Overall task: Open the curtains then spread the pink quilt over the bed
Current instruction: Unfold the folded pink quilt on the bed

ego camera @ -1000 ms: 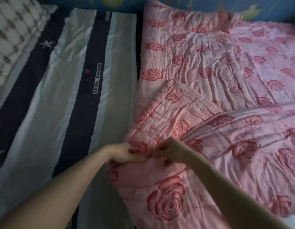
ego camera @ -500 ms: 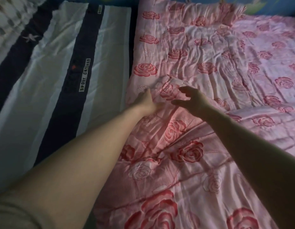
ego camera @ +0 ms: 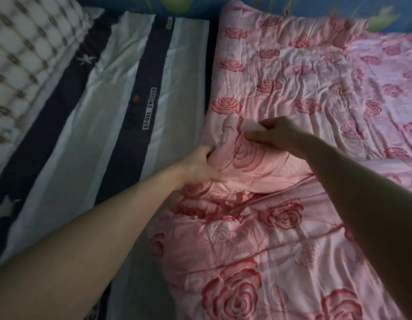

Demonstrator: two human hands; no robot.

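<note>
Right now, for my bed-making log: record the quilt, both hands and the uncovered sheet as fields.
quilt: pink quilt, rose print, bunched fold near its left edge
left grip: left hand holds the fold's left side
right grip: right hand pinches the fold's top
uncovered: striped sheet, left of the quilt
status: spreading unfinished

A: Where's room?
B: I see the flat striped sheet (ego camera: 131, 116) left of the pink quilt (ego camera: 293, 77), open passage.
A: Blockers?
B: Bunched quilt fold near side; patterned bedding (ego camera: 22, 54) far left; blue wall (ego camera: 205, 8) beyond.
</note>
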